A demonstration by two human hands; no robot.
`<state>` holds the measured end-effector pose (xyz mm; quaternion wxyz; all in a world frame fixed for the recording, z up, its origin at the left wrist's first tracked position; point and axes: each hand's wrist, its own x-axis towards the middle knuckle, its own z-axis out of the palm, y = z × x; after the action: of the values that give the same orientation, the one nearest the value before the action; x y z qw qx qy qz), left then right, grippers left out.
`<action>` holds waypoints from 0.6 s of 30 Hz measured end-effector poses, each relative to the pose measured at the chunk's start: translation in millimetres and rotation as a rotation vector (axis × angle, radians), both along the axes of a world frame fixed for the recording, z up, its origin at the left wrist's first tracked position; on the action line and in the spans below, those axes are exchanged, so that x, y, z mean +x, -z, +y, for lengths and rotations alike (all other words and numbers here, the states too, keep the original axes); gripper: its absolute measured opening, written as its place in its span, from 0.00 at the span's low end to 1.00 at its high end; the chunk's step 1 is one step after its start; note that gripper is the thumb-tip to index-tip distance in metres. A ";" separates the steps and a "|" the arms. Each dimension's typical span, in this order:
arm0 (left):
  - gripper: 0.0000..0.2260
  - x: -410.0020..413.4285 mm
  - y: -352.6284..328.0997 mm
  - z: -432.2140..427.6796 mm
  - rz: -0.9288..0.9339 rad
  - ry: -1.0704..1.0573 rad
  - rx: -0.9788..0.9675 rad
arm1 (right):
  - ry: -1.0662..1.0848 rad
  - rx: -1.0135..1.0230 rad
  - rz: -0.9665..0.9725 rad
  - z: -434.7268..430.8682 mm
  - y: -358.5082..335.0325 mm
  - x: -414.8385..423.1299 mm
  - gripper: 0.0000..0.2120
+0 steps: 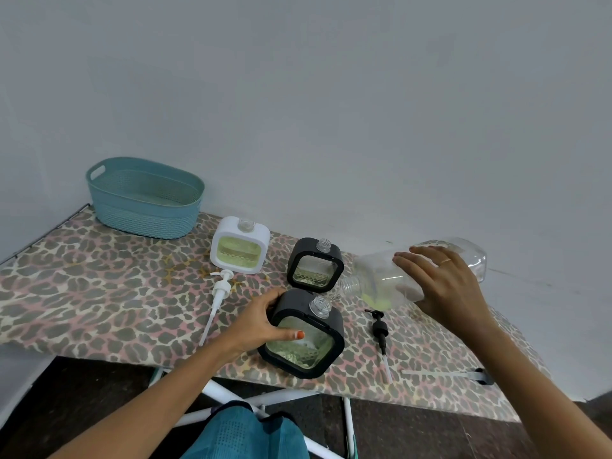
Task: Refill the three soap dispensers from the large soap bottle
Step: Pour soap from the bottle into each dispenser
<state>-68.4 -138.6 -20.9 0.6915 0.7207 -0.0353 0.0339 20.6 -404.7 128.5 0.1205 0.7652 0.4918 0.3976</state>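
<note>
My right hand grips the large clear soap bottle, tipped on its side with its open neck pointing left, just above the near black dispenser's neck; a little green soap sits in its lower side. My left hand holds the near black dispenser, tilted, uncapped and partly filled with green soap. Behind it stands a second black dispenser, uncapped, with a low soap level. A white dispenser, uncapped and fuller, stands further left.
A white pump lies left of my left hand. One black pump lies right of the near dispenser, another near the front edge. A teal basket stands at the back left of the leopard-print table.
</note>
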 end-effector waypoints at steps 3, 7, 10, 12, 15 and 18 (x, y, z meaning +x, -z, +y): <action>0.34 -0.4 -0.5 -0.3 -0.006 -0.002 -0.023 | 0.001 -0.005 -0.005 0.6 -0.4 -0.7 0.17; 0.35 -0.9 -1.3 -0.8 -0.013 0.010 -0.028 | -0.008 -0.016 -0.009 1.8 -1.4 -1.7 0.17; 0.35 -1.3 -2.4 -1.5 -0.019 0.010 -0.035 | -0.011 -0.023 -0.019 2.7 -2.6 -2.2 0.14; 0.36 -1.6 -3.1 -1.8 -0.022 0.012 -0.040 | -0.013 -0.029 -0.021 3.4 -3.4 -2.4 0.13; 0.36 -1.7 -3.0 -1.9 -0.023 0.015 -0.045 | -0.018 -0.034 -0.031 4.7 -4.3 -2.3 0.14; 0.36 -1.2 -3.3 -1.9 -0.026 0.012 -0.048 | -0.030 -0.036 -0.037 5.5 -5.7 -2.5 0.16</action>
<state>-69.6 -140.5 -17.6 0.7083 0.7032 -0.0476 0.0402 18.0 -399.1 134.2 0.1372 0.7479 0.5080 0.4047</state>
